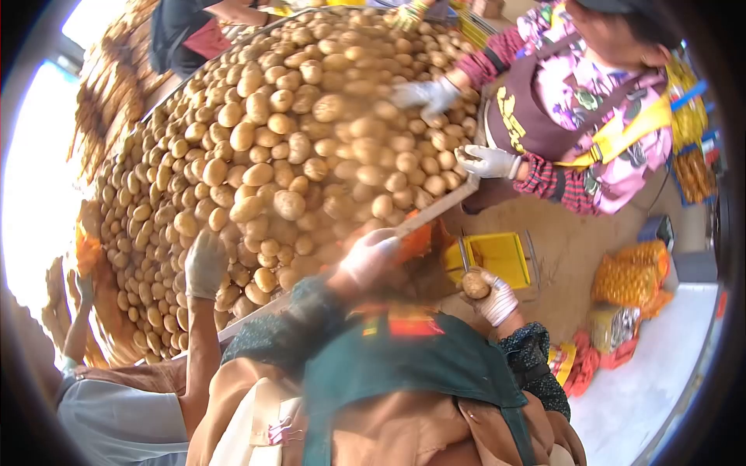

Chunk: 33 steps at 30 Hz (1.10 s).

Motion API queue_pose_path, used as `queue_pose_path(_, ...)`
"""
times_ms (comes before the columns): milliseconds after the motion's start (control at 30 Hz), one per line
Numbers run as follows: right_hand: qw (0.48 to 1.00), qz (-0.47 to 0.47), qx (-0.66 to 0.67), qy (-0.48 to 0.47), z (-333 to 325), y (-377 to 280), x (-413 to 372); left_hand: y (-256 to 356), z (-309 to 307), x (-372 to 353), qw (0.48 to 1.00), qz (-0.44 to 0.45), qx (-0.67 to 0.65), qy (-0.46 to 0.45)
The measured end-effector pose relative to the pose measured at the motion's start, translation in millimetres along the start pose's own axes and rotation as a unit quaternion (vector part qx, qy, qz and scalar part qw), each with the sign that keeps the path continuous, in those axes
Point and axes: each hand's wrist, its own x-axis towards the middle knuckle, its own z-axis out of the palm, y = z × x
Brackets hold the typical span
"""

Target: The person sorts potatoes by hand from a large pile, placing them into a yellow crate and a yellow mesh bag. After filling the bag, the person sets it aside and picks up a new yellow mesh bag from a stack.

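Observation:
A large heap of potatoes point(289, 203) lies on a table with a raised edge point(437, 205). Just inside the front of the heap, by that edge, is my left hand point(368, 259) in a pale glove. Motion smears its fingers, so whether it grips anything does not show. To the right, off the table, my gloved right hand point(498, 301) is closed around a single potato point(475, 284). Below and beyond this hand stands a yellow crate point(497, 260). An orange mesh bag point(418, 241) hangs by the table edge between my hands.
Across the corner, a co-worker in a brown apron point(519, 109) reaches gloved hands point(435, 95) over the potatoes. At my left, another person's gloved hand point(206, 266) rests on the heap. More people work at the far side. A filled mesh sack point(631, 273) stands at right.

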Motion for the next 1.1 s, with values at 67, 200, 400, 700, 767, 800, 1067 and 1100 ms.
queue_pose_path(67,0.996,0.011,-0.033,-0.086,42,-10,19,32,-15,-22,0.984,0.042,0.083,0.150)
queue_pose_path(200,0.971,0.012,-0.155,-0.181,131,-19,60,45,-87,-46,0.910,0.241,0.118,0.318)
queue_pose_path(400,0.956,0.068,-0.171,-0.228,220,-17,128,96,-179,-73,0.512,0.296,0.621,0.514)
queue_pose_path(700,0.911,-0.026,-0.271,-0.309,358,-33,161,126,-187,-43,0.607,0.128,0.630,0.466)
queue_pose_path(767,0.917,-0.064,-0.274,-0.282,394,-51,154,125,-191,-41,0.593,0.153,0.640,0.465)
queue_pose_path(800,0.926,-0.077,-0.249,-0.272,400,-60,169,124,-192,-40,0.588,0.166,0.638,0.469)
queue_pose_path(1067,0.928,-0.111,-0.286,-0.209,449,-97,213,138,-188,-42,0.647,0.153,0.604,0.440)
queue_pose_path(1100,0.920,-0.129,-0.315,-0.197,456,-97,213,137,-190,-41,0.646,0.148,0.606,0.440)
